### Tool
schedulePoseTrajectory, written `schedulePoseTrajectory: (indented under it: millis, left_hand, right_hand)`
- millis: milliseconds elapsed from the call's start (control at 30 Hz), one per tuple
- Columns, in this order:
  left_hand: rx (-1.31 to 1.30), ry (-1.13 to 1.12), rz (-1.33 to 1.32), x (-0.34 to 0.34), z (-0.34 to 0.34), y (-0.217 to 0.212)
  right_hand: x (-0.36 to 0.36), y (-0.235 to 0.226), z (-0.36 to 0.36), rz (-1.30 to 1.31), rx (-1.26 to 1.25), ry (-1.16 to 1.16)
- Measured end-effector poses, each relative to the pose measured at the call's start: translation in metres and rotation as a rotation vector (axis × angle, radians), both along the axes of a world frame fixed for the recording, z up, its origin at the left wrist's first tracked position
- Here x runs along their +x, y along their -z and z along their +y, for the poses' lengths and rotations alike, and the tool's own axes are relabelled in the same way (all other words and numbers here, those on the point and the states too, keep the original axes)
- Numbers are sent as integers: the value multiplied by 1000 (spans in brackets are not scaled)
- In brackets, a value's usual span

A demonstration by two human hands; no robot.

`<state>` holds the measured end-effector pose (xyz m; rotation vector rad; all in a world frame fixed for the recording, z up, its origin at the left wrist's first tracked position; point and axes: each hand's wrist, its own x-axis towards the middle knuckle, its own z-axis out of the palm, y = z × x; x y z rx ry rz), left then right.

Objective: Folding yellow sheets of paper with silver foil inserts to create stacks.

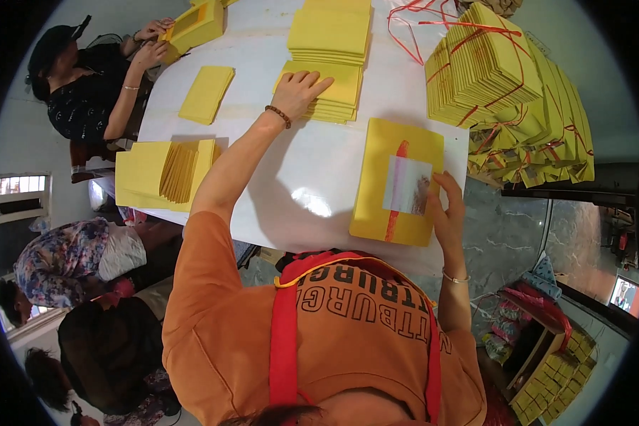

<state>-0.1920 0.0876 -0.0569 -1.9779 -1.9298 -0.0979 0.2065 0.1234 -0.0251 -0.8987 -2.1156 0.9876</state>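
Leftmost, a person in a floral top (57, 255) bends near another person in black (106, 348), both away from the table. Above them, a co-worker in a black cap (53, 53) has both hands on a yellow box (204, 28) at the edge of the white table (252, 60). Near that side lie large flat yellow pieces (138, 174) with a fanned row of narrower yellow pieces (179, 170) on top, and, farther in, a small yellow pile (206, 94).

Toward the middle, the wearer's left hand (299, 94) rests palm down, fingers extended and slightly spread, on the near yellow stack (344, 77); whether it pinches any sheet cannot be told. Just behind stands a farther yellow stack (330, 32).

Right of these, close to the table's edge, sits a yellow pile (370, 177) bearing a pale picture (403, 188) and a red strip (402, 148). The right hand (449, 213), fingers loosely bent, is at its right edge; a firm grip cannot be made out. Beyond, bundles of yellow pieces (483, 64) are bound with red string. Lowest on the right are small yellow packets (557, 380).
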Motion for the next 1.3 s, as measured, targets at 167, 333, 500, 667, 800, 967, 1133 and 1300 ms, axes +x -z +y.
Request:
schedulePoseTrajectory:
  millis: [167, 333, 500, 667, 800, 967, 1133, 1300]
  left_hand:
    - [-152, 17, -77, -4, -5, 7]
    - [-336, -14, -548, -21, -2, 6]
    - [-25, -476, -771, -27, -14, 16]
    - [-25, -720, -1224, -40, -28, 39]
    - [-69, -793, -1266, -36, -13, 20]
    - [-190, -672, -2091, -51, -19, 20]
    - [-115, -470, -2114, -39, -41, 10]
    - [364, -151, -2220, -34, -90, 12]
  right_hand:
    - [-104, -43, 7, 413, -623, -72]
    - [-236, 14, 47, 300, -960, -44]
    - [-277, 73, 59, -171, -805, 317]
    - [-268, 40, 48, -141, -978, 182]
    - [-262, 41, 59, -129, -993, 213]
    - [-262, 42, 57, -79, -1157, 136]
    - [-251, 49, 53, 32, -1212, 102]
    - [-255, 29, 36, 176, -1170, -79]
